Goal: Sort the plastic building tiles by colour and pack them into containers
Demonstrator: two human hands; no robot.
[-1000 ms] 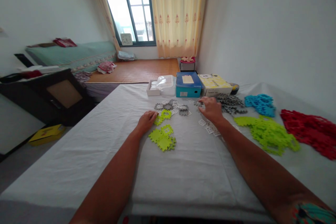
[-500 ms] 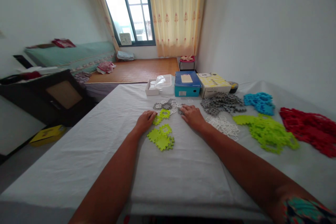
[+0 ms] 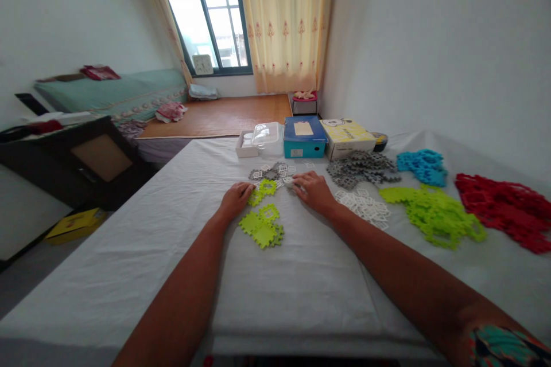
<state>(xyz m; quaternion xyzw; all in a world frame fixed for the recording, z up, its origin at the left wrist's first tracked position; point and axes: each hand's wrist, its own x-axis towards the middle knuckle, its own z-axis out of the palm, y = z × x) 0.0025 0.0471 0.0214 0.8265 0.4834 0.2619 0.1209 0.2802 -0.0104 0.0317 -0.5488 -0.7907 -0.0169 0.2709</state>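
My left hand (image 3: 235, 199) rests on the white-sheeted table (image 3: 129, 252), fingers curled onto a lime-green foam puzzle piece (image 3: 263, 189). A joined cluster of lime-green pieces (image 3: 262, 227) lies just in front of it. My right hand (image 3: 313, 190) is curled over a small grey piece among scattered grey and white pieces (image 3: 275, 172). A patch of small white square pieces (image 3: 364, 206) lies right of that hand.
Piles of foam pieces sit to the right: grey (image 3: 359, 168), blue (image 3: 419, 165), lime-green (image 3: 434, 215), red (image 3: 505, 209). At the table's far edge stand a clear plastic tub (image 3: 267, 139), a blue box (image 3: 302, 136) and a yellow box (image 3: 348, 136). A dark cabinet (image 3: 73, 160) stands left.
My right hand came left from the grey pile to the scattered grey and white pieces beside the left hand. The left hand stayed on the green piece.
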